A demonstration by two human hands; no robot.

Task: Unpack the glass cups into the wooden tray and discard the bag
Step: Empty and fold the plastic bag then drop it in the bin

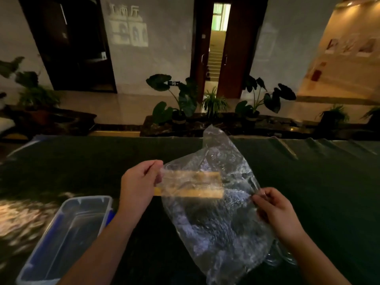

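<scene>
Both hands hold the clear bag (pixel 218 219) up over the dark table (pixel 82 165). The left hand (pixel 139 186) pinches its left edge, the right hand (pixel 275 210) its right edge. The tray (pixel 191 186) shows behind the bag. A plastic bin (pixel 67 233) sits left of the bag.

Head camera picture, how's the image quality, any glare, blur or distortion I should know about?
Head view: dim overall, the green table nearly black; specular glare speckles the clear plastic bag, washing out the wooden tray behind it; motion blur smears the floor at lower left; wide-angle distortion tilts the doorways outward; the plastic bin is soft-edged.
</scene>
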